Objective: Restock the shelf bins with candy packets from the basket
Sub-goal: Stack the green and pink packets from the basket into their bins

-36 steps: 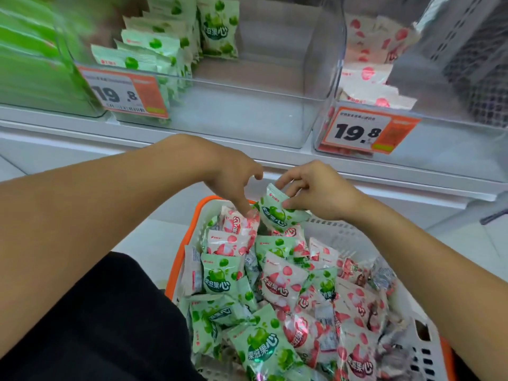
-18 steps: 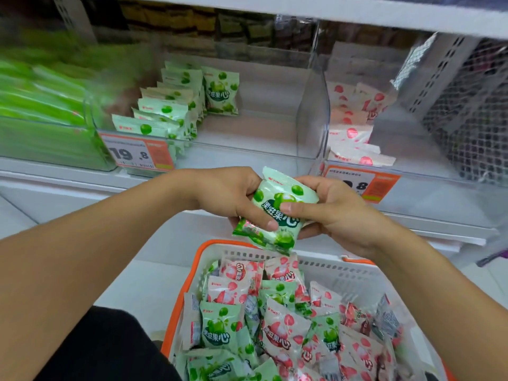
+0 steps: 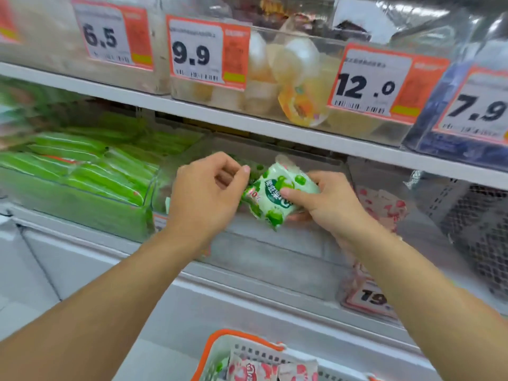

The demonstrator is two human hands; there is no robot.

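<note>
The right hand (image 3: 327,204) grasps a green candy packet (image 3: 277,196), thumb laid across its printed face and the other fingers curled underneath. The left hand (image 3: 204,192) sits just beside the packet's left end with its fingers curled in; a fingertip seems to touch the packet's edge, but whether it actually pinches anything I cannot tell. The packet is tilted, its long axis running from upper right down to lower left, and it hangs within the open front of the clear middle bin (image 3: 275,254), above the bin's floor. So the drop spot lies straight below and a little farther in from the grip, and the right hand is the one carrying the load. More green packets look to sit deeper in the bin behind the left hand, though they are mostly hidden. To the left, a bin of long green packs (image 3: 82,171); near the bottom edge, the orange-rimmed basket (image 3: 242,338) with pink packets
</note>
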